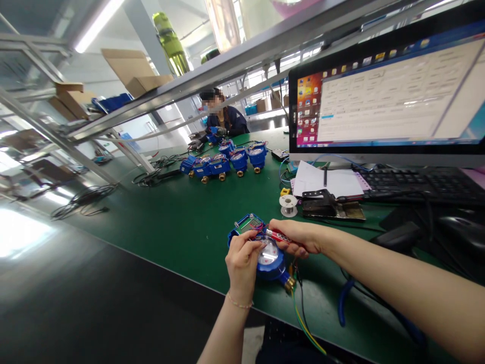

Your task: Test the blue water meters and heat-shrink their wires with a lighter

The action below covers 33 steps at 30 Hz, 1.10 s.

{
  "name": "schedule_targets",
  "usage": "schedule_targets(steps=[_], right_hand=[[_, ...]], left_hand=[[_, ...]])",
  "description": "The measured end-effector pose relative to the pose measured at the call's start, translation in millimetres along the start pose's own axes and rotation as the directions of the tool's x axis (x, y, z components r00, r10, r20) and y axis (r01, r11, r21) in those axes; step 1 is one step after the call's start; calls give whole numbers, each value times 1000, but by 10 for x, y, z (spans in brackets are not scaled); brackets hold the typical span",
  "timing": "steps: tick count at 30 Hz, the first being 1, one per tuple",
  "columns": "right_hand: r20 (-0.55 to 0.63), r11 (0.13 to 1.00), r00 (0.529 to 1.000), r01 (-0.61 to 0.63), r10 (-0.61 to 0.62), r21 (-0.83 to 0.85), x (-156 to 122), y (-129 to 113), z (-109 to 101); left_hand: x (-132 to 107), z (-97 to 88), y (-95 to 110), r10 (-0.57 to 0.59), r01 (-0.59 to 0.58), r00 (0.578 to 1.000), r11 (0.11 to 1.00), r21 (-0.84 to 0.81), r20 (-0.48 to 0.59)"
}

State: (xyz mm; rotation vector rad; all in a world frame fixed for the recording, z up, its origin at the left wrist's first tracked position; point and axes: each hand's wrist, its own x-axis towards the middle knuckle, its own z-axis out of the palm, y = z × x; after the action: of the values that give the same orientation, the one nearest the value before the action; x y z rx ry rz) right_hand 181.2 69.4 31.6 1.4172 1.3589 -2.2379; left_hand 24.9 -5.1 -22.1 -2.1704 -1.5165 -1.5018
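Observation:
A blue water meter (273, 267) with a round clear dial and a brass threaded end lies on the green table in front of me. Its blue box at the far end stands open, showing a green circuit board (247, 226) and thin red and blue wires. My left hand (242, 258) is over the dial's left side, fingertips pinched together beside the wires; what they grip is hidden. My right hand (297, 236) is closed around a red pen-shaped tool (279, 236), its metal end pointing at the wires. Yellow-green and black leads (303, 321) hang by the brass end.
Several blue meters (220, 164) stand farther back, before a person (227, 119) handling another one. To the right are a solder spool (288, 206), a black holder (320, 203), papers (329, 179), a keyboard (420, 184), a monitor (386, 96) and blue-handled pliers (344, 302). A metal shelf (212, 63) crosses overhead.

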Motion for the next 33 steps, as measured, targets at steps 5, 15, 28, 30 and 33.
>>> schedule_targets(steps=[5,15,28,30,33], right_hand=[[13,999,1000,14,-14,-47,-6,-2,-10],[10,989,999,43,-42,-142,-1,-8,-39],[17,985,997,75,-74,-155,18,16,-65],[19,984,997,82,-80,-159,27,27,-66],[24,982,996,86,-83,-171,38,32,-66]], left_hand=[[-2,9,-6,-5,5,1000,1000,-20,-12],[5,1,-10,-29,27,999,999,-45,-28],[10,0,-26,-67,63,997,993,-102,-37],[13,-2,-23,-77,72,996,992,-107,-38],[13,-5,-21,-91,87,995,990,-109,-32]])
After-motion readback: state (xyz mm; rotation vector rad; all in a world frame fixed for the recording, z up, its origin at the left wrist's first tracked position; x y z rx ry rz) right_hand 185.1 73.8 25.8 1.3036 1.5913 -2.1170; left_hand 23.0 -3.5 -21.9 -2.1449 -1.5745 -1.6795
